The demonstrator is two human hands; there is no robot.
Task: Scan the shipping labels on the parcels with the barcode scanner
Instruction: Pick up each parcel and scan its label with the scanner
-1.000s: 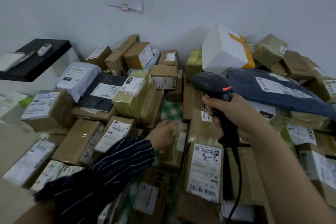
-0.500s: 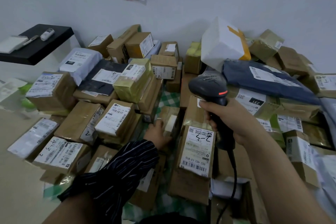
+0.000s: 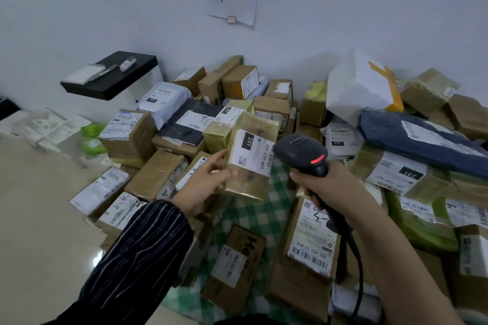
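Yellow-taped parcel [image 3: 248, 166], centre frame, held above pile [image 3: 132, 137]; ur L hand [image 3: 203, 185] grips its left edge, long axis up-down. White label [image 3: 250, 152] faces up. R hand [image 3: 335, 187] clenched round black scanner [image 3: 301, 152]; scanner head just right of label, nose pointing left at it.

Dim, flat light, soft blur, wide-angle bending at edges.
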